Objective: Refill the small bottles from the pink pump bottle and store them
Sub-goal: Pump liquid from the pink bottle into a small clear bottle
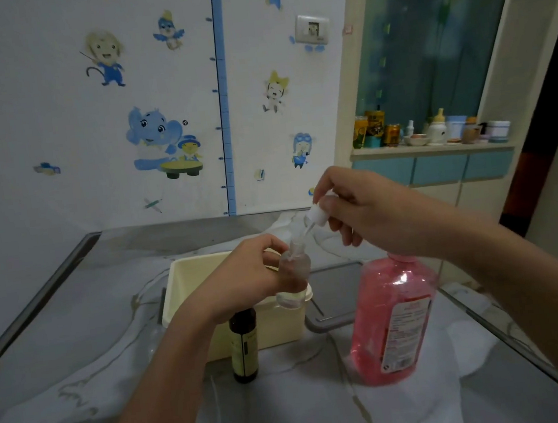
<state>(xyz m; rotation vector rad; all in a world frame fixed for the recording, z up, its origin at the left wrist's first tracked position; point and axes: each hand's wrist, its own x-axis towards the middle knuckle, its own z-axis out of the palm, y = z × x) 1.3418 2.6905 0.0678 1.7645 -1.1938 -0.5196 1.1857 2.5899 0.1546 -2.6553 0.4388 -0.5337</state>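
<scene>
The left hand [243,277] grips a small clear bottle [293,275] around its body, holding it upright in the air above the near right corner of a cream plastic box [188,276]. The right hand [367,209] pinches a white pump cap [316,215] just above and beside the bottle's neck; the cap's tube points down toward the opening, and whether it enters the neck cannot be told. The pink pump bottle [389,320], with pink liquid inside and its label facing right, stands on the marble-patterned bench [308,408] below the right wrist, its top hidden by the hand. A dark brown bottle [244,346] stands upright just in front of the box, near the left wrist.
</scene>
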